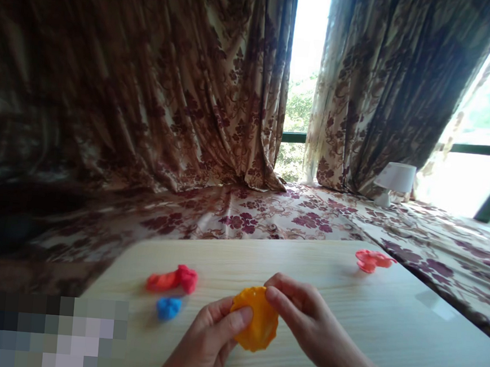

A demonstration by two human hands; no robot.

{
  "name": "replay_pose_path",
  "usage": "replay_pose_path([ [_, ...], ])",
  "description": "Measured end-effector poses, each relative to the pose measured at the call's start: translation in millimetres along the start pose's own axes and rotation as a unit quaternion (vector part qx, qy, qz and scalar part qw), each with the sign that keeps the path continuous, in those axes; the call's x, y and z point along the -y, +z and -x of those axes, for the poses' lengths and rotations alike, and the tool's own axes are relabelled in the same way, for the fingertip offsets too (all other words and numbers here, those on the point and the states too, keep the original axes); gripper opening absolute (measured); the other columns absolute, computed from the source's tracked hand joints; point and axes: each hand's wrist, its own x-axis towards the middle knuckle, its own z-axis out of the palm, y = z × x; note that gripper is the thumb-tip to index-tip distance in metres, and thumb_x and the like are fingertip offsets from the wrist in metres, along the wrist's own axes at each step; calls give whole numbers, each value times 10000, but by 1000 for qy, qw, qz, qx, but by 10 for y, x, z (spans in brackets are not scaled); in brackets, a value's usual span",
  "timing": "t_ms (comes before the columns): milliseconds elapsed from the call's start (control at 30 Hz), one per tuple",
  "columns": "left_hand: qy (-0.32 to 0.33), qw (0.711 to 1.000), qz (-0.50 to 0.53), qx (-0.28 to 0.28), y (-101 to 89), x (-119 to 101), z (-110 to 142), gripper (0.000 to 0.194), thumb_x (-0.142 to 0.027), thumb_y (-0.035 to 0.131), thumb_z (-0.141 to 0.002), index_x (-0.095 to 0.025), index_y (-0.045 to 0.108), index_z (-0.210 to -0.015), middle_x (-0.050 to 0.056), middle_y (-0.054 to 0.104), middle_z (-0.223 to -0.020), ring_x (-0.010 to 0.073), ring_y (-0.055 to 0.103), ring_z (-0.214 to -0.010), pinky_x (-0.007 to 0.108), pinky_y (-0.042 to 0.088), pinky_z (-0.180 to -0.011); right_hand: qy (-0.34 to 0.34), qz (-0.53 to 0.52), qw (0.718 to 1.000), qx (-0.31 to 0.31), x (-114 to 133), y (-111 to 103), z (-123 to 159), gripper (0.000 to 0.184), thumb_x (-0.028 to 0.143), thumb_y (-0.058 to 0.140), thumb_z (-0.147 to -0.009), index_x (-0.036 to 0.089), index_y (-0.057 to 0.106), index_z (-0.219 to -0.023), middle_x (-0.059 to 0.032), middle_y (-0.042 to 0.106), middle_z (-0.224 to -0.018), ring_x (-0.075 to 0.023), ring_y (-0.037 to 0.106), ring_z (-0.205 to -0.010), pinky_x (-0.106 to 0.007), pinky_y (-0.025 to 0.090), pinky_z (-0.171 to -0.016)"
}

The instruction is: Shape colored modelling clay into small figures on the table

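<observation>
A flattened orange piece of modelling clay (pixel 257 323) is held above the light wooden table (pixel 338 287) by both hands. My left hand (pixel 209 342) pinches its left edge with the thumb on top. My right hand (pixel 302 312) grips its upper right edge with the fingertips. To the left on the table lie a red and orange clay lump (pixel 173 279) and a small blue clay lump (pixel 168 307). A pink clay piece (pixel 372 260) lies at the far right of the table.
The table stands on a bed covered in a floral spread (pixel 268 213). Patterned curtains (pixel 151 85) hang behind, with a bright window (pixel 308 53) between them. A small white lamp (pixel 393 181) stands at the back right. A blurred-out patch covers the bottom left corner.
</observation>
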Motion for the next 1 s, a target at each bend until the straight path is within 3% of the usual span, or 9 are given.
replay_pose_path([
  [133, -19, 999, 26, -1, -6, 20, -14, 233, -262, 753, -654, -174, 745, -869, 63, 724, -832, 246, 628, -921, 332, 451, -879, -24, 5, 1000, 0, 12, 25, -3, 334, 399, 510, -884, 141, 589, -688, 2, 542, -686, -114, 501, -641, -202, 415, -574],
  [267, -29, 992, 117, 24, -43, 37, -57, 191, -236, 717, -706, -186, 741, -889, 58, 729, -887, 216, 644, -898, 307, 471, -850, 32, -22, 999, 3, -5, 4, -8, 388, 484, 464, -891, 153, 593, -736, 7, 545, -694, -126, 502, -675, -204, 403, -575],
  [367, -29, 986, 162, 17, -59, 49, -79, 121, -220, 694, -731, -201, 745, -839, 42, 735, -866, 194, 655, -850, 297, 485, -822, 72, -89, 993, 36, -6, -10, -15, 371, 508, 550, -829, 154, 583, -722, 17, 560, -667, -127, 514, -655, -207, 403, -579],
  [467, -36, 985, 169, 10, -70, 66, -84, 115, -220, 665, -761, -189, 745, -836, 49, 737, -860, 203, 652, -874, 303, 483, -830, 96, -149, 983, 53, 4, -3, -19, 376, 511, 610, -779, 140, 586, -720, 16, 573, -657, -116, 509, -621, -212, 403, -589],
  [600, -37, 987, 156, 31, -95, 95, -97, 169, -228, 669, -764, -171, 739, -906, 72, 734, -911, 221, 640, -937, 301, 471, -842, 114, -180, 977, 15, -4, 19, -6, 401, 525, 605, -786, 131, 601, -711, 19, 554, -654, -103, 486, -625, -199, 388, -584],
  [733, -43, 989, 139, 37, -107, 117, -118, 189, -241, 694, -748, -156, 741, -910, 84, 738, -865, 241, 636, -959, 332, 450, -876, 114, -228, 965, 67, -35, 45, 3, 425, 534, 625, -776, 112, 649, -819, -14, 602, -715, -115, 516, -653, -210, 412, -602],
  [1000, -43, 975, 183, 118, -108, 102, -83, 250, -221, 705, -738, -157, 724, -979, 82, 732, -924, 210, 638, -972, 309, 409, -930, 122, -271, 952, 75, -91, 71, -25, 409, 503, 665, -761, 96, 647, -804, -25, 611, -709, -97, 512, -625, -201, 411, -591],
])
